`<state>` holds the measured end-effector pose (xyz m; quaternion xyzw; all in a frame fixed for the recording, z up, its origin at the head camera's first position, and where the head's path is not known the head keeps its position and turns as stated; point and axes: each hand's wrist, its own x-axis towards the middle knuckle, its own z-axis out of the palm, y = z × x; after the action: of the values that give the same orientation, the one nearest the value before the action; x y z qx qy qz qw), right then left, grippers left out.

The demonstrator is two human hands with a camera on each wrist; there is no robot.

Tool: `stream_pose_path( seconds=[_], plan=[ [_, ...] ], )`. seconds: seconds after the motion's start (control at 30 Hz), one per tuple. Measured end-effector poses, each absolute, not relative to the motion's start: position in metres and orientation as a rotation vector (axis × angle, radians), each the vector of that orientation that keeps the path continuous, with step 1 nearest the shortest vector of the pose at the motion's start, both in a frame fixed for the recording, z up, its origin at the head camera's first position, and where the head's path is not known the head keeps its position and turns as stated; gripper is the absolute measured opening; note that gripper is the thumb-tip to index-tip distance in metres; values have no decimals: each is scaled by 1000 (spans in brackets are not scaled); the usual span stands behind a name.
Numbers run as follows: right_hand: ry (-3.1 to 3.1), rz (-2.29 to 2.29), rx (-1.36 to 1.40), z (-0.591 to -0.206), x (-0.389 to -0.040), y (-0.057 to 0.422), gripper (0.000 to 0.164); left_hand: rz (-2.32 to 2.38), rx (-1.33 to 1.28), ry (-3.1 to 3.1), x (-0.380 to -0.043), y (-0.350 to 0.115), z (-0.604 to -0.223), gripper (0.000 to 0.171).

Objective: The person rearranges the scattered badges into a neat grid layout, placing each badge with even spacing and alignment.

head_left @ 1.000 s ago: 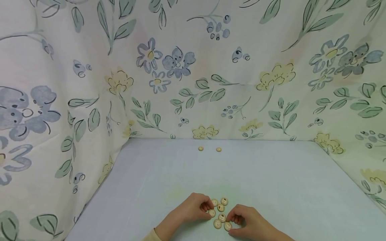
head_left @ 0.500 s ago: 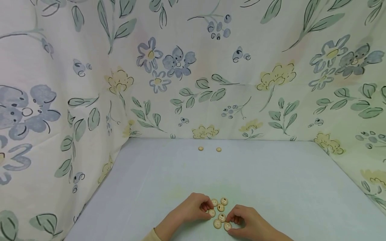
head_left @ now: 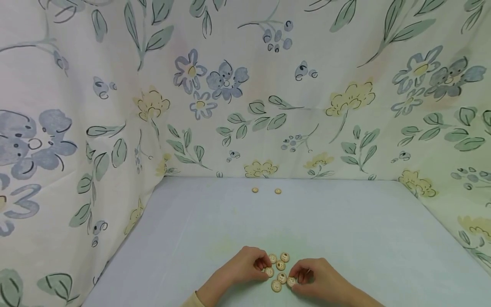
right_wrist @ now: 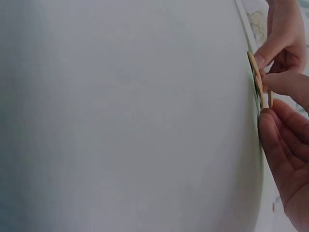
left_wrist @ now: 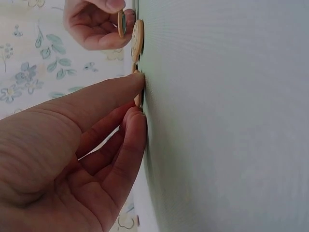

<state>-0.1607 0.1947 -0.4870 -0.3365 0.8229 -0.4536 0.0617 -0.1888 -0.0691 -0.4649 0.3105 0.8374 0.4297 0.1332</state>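
Note:
Small round wooden discs with printed faces lie grouped at the near middle of the table in the head view. My left hand (head_left: 249, 265) holds the leftmost disc (head_left: 270, 272) by its edge, thumb and fingers at the tabletop. Just right of the group, my right hand (head_left: 320, 279) pinches another disc (head_left: 292, 282) between thumb and fingers. From the left wrist, this pinched disc (left_wrist: 121, 24) appears on edge, a little off the table, with green on one side. Between the hands lie other discs, including one with a dark patch (head_left: 281, 278) and a paler one (head_left: 276, 286).
Two more discs, a left one (head_left: 255, 190) and a right one (head_left: 278, 191), lie near the table's far edge. Floral cloth (head_left: 245, 128) hangs behind and along both sides of the pale table (head_left: 345, 221).
My right hand has lifted its disc from the table and shifted it slightly away from me, close beside the dark-patched disc. My left hand has stayed in place.

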Motion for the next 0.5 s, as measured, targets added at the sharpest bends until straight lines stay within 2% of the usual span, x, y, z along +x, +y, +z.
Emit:
stream_pose_path(
  seconds=[0.5],
  plan=[
    [2716, -1281, -754, -484, -214, 211, 16, 1275, 884, 2399, -189, -68, -466, 16]
  ],
)
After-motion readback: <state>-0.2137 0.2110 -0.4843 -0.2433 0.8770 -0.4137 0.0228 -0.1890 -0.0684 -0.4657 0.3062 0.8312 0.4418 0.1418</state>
